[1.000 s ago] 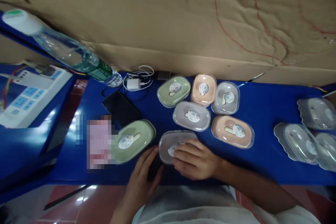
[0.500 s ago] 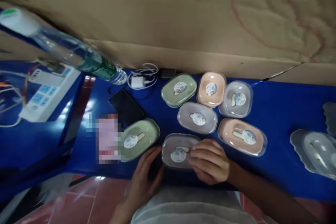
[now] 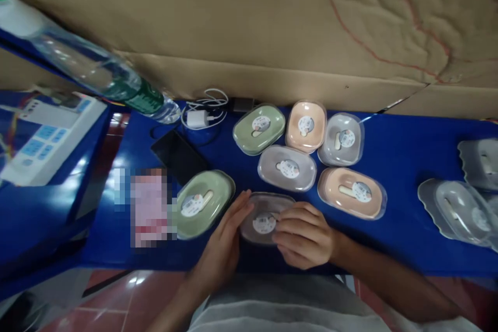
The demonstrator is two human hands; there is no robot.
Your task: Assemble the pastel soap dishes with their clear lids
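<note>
Grey container [image 3: 261, 237]; right hand [image 3: 305, 236] grips one end; left hand [image 3: 222, 244] (open) touches the other.

A: Specify site type.
B: Indoor workstation, workshop-like; exact premises indeterminate.
A: List visible indicators.
B: Blue tabletop [image 3: 404, 150], cardboard partition [image 3: 233, 21], power strip [image 3: 54, 140] on adjacent table [image 3: 35, 223], reddish tiled floor [image 3: 101, 314], multiple labelled containers [image 3: 288, 168] set out.

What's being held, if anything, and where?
The nearest grey container: left hand at its left end, right hand over its right end. Whether it's truly gripped is unclear.
</note>
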